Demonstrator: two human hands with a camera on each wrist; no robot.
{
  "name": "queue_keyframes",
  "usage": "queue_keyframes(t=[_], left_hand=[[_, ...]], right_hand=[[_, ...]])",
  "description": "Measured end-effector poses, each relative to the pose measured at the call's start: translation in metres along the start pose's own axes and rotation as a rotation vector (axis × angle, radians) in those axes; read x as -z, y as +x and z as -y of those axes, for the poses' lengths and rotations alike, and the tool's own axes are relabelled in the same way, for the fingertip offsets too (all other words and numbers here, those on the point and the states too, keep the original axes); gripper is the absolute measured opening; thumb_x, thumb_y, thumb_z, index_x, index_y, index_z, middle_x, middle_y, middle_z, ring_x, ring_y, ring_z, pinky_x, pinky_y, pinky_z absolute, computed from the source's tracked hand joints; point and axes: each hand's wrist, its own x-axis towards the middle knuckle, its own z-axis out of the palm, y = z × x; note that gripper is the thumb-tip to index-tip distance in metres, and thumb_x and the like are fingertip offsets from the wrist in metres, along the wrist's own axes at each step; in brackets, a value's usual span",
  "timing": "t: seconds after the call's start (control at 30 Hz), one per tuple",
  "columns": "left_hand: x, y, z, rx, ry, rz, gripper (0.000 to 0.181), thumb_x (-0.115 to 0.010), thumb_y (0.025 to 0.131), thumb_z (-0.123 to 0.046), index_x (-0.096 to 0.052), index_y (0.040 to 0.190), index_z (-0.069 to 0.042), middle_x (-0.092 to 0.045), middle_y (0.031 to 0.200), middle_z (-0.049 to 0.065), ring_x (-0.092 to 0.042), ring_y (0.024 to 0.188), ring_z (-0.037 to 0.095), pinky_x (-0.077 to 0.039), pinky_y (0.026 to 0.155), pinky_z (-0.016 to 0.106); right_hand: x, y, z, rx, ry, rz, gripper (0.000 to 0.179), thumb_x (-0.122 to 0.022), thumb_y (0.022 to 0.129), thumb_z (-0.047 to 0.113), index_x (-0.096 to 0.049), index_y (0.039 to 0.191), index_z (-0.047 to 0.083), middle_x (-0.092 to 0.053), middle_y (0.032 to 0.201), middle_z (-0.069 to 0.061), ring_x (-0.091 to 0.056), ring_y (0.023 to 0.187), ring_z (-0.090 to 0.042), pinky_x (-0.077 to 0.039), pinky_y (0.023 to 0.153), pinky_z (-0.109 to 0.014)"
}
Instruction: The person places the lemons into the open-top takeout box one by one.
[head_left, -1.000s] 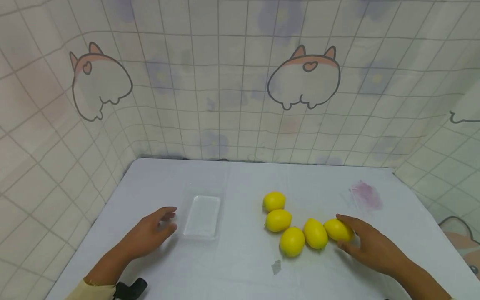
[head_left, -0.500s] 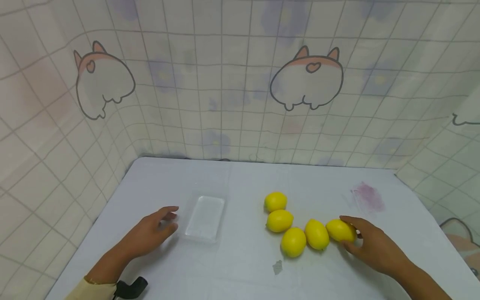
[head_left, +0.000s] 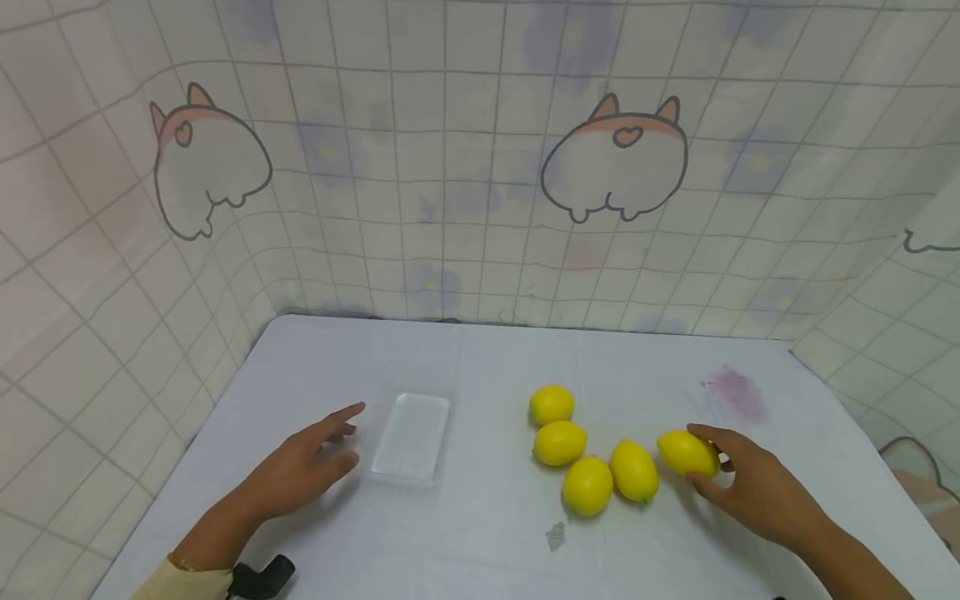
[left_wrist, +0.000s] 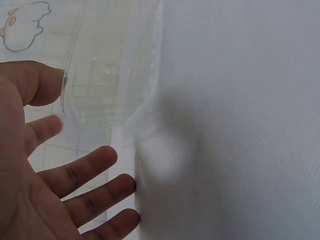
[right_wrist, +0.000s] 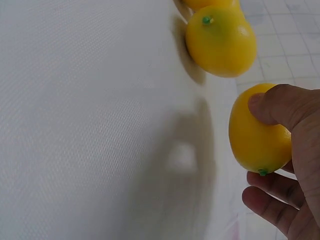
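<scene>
**Lemon (head_left: 687,453) pinched in your right hand (head_left: 761,493)**

You hold the lemon between thumb and fingers, the grip as wide as the fruit (a green stem nub shows beside your fingers in the right wrist view). Its shadow falls apart from it on the table (head_left: 480,550). Just to its left, with a small gap, begin the four other lemons (head_left: 560,442), lying in a bent row. Further left sits the see-through box (head_left: 410,435), and just beside it your left hand (head_left: 296,468), holding nothing, fingers apart; whether the thumb touches the box, I cannot tell. Beyond the right hand is a pink stain (head_left: 735,394); grid-patterned cloth (head_left: 405,167) hangs behind.
</scene>
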Motion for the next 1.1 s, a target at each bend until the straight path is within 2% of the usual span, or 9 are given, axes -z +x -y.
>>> queue_keyframes(t=[0.17, 0.27, 0.4, 0.6, 0.73, 0.93, 1.1], left_hand=[[-0.001, -0.001, 0.0, -0.023, 0.018, -0.009, 0.059, -0.066, 0.101, -0.039, -0.047, 0.154, -0.022, -0.062, 0.139, 0.01, -0.054, 0.131, 0.036, -0.041, 0.105, 0.064], [-0.003, 0.0, 0.0, -0.001, 0.026, -0.01, 0.062, -0.069, 0.098, -0.043, -0.048, 0.153, -0.022, -0.062, 0.139, 0.008, -0.055, 0.13, 0.034, -0.043, 0.104, 0.063], [-0.004, 0.001, 0.001, 0.015, 0.029, -0.014, 0.066, -0.072, 0.096, -0.045, -0.047, 0.152, -0.021, -0.062, 0.138, 0.008, -0.055, 0.129, 0.033, -0.044, 0.102, 0.062], [-0.006, 0.002, 0.002, 0.003, 0.039, -0.026, 0.073, -0.073, 0.095, -0.046, -0.042, 0.155, -0.018, -0.062, 0.138, 0.008, -0.056, 0.127, 0.033, -0.046, 0.101, 0.061], [-0.006, 0.003, 0.002, 0.023, 0.053, -0.021, 0.075, -0.072, 0.095, -0.048, -0.041, 0.155, -0.015, -0.061, 0.138, 0.009, -0.056, 0.128, 0.035, -0.045, 0.101, 0.063], [-0.005, 0.002, 0.0, 0.026, 0.06, -0.01, 0.075, -0.068, 0.096, -0.051, -0.039, 0.157, -0.019, -0.061, 0.139, 0.009, -0.055, 0.129, 0.035, -0.043, 0.102, 0.064], [-0.004, 0.0, -0.002, 0.014, 0.045, -0.006, 0.07, -0.067, 0.097, -0.053, -0.045, 0.155, -0.021, -0.062, 0.138, 0.009, -0.056, 0.128, 0.033, -0.043, 0.102, 0.063]], right_hand=[[0.003, 0.002, 0.002, 0.004, -0.001, -0.009, 0.074, -0.083, 0.087, 0.036, -0.052, 0.147, 0.007, -0.059, 0.135, -0.02, -0.063, 0.097, -0.029, -0.059, 0.078, -0.05], [0.005, 0.004, 0.004, 0.008, 0.006, -0.02, 0.074, -0.083, 0.087, 0.036, -0.051, 0.147, 0.007, -0.059, 0.137, -0.021, -0.063, 0.097, -0.029, -0.059, 0.079, -0.05], [0.007, 0.005, 0.007, 0.008, 0.014, -0.023, 0.074, -0.082, 0.088, 0.036, -0.051, 0.148, 0.007, -0.059, 0.136, -0.021, -0.063, 0.098, -0.03, -0.059, 0.078, -0.05], [0.007, 0.007, 0.008, 0.026, 0.021, -0.037, 0.073, -0.082, 0.089, 0.037, -0.05, 0.148, 0.007, -0.06, 0.134, -0.019, -0.064, 0.098, -0.031, -0.06, 0.077, -0.049], [0.007, 0.008, 0.01, 0.04, 0.032, -0.043, 0.074, -0.082, 0.089, 0.038, -0.05, 0.148, 0.007, -0.059, 0.135, -0.021, -0.064, 0.098, -0.032, -0.06, 0.076, -0.048], [0.009, 0.011, 0.018, 0.073, 0.055, -0.082, 0.073, -0.083, 0.088, 0.034, -0.051, 0.148, 0.008, -0.06, 0.135, -0.02, -0.065, 0.099, -0.032, -0.06, 0.077, -0.047], [0.009, 0.015, 0.024, 0.124, 0.075, -0.117, 0.071, -0.084, 0.088, 0.029, -0.052, 0.147, 0.007, -0.062, 0.131, -0.018, -0.065, 0.098, -0.03, -0.061, 0.077, -0.044]])
